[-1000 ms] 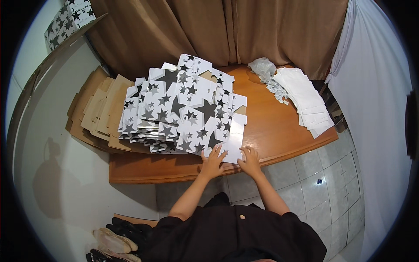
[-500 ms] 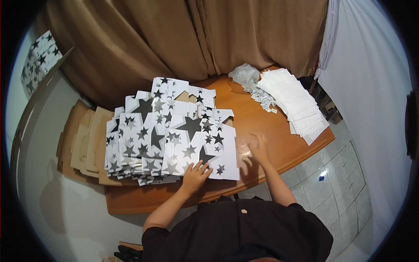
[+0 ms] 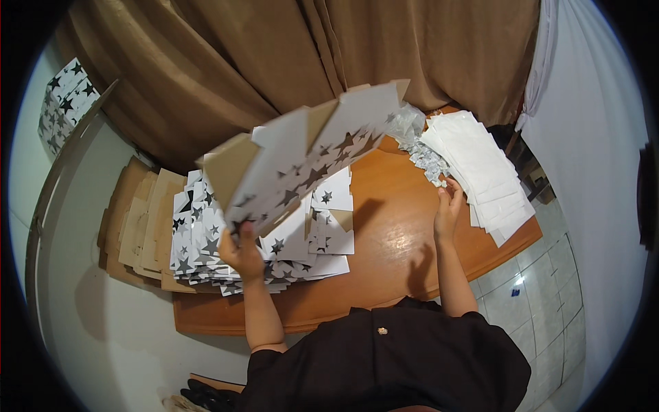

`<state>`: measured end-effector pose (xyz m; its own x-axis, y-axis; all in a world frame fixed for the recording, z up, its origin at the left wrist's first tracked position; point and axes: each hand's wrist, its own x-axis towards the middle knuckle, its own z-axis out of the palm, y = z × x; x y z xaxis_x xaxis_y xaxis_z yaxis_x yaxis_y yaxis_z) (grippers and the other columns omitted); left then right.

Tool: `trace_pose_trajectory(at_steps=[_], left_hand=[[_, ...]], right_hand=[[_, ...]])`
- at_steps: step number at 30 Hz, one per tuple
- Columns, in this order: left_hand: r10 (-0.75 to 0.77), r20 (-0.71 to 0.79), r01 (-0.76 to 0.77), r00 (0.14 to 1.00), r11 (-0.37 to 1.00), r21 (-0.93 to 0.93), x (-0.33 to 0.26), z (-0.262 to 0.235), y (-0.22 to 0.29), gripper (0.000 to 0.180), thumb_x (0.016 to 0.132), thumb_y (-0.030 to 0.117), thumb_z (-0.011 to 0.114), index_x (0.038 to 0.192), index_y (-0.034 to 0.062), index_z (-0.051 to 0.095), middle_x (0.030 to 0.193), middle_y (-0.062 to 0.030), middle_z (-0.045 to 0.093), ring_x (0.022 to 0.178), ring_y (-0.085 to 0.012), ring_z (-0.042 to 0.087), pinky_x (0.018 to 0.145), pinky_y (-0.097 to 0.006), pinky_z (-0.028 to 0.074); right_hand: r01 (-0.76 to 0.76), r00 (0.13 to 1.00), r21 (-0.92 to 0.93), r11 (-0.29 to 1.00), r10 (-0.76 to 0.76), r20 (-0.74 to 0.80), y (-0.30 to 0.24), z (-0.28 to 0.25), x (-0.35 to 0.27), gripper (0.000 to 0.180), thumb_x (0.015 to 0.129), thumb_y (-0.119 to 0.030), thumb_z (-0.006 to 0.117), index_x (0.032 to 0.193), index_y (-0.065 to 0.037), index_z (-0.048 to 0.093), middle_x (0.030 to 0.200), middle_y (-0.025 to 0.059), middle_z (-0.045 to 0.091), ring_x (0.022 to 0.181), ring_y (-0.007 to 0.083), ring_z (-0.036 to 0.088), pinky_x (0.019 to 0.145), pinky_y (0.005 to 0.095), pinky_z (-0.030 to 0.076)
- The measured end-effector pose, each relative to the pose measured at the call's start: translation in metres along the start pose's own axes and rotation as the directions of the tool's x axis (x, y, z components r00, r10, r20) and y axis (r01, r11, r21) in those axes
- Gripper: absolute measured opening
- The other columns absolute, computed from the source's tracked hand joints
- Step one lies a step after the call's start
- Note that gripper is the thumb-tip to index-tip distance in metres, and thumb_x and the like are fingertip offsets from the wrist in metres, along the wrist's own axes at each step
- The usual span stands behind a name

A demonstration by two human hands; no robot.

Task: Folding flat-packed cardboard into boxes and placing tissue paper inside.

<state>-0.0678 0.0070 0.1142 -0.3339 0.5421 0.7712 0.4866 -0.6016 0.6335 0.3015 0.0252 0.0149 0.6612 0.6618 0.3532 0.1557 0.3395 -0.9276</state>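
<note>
My left hand [image 3: 242,255] grips the near left corner of a flat cardboard box blank [image 3: 302,154], white with black and grey stars. The blank is raised and tilted above the table, its brown flaps showing along the far edge. Below it lies a stack of similar star-printed blanks [image 3: 199,240], partly hidden by the lifted one. My right hand [image 3: 448,209] is at the near end of a heap of small pale packets [image 3: 427,161]. Its fingertips are pinched together around one small packet [image 3: 441,183].
White paper sheets or envelopes [image 3: 480,182] lie fanned at the table's right. A clear plastic bag [image 3: 406,122] sits behind the packets. Plain brown cardboard pieces [image 3: 147,223] are stacked left of the printed blanks. The wooden table [image 3: 391,233] has a curved near edge. A brown curtain [image 3: 274,55] hangs behind.
My left hand has lifted the top blank off the stack and tilted it up. My right hand has moved right and away from me to the packets.
</note>
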Motion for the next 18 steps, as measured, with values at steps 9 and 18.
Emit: trace_pose_trajectory(at_steps=[9,18], left_hand=[[-0.318,0.032,0.295,0.948,0.834,-0.467,-0.038,0.032,-0.026,0.042,0.087,0.025,0.064,0.117,-0.002,0.052,0.113,-0.0081,0.059,0.101,-0.016,0.055,0.091,-0.03,0.041],[-0.442,0.305,0.536,0.844,0.725,-0.433,-0.103,0.082,-0.022,0.047,0.091,0.029,0.056,0.124,-0.004,0.046,0.117,-0.0098,0.056,0.106,-0.017,0.052,0.094,-0.03,0.037]], right_hand=[[-0.13,0.957,0.13,0.983,0.09,0.276,-0.016,-0.022,0.068,0.055,0.092,-0.023,0.045,0.141,-0.007,0.028,0.143,0.019,0.029,0.134,0.0267,0.026,0.109,0.0372,0.018],[-0.353,0.886,0.373,0.858,0.178,0.429,0.016,-0.073,0.119,0.036,0.096,-0.026,0.041,0.121,-0.001,0.045,0.12,0.0075,0.051,0.114,0.0173,0.045,0.1,0.0307,0.03]])
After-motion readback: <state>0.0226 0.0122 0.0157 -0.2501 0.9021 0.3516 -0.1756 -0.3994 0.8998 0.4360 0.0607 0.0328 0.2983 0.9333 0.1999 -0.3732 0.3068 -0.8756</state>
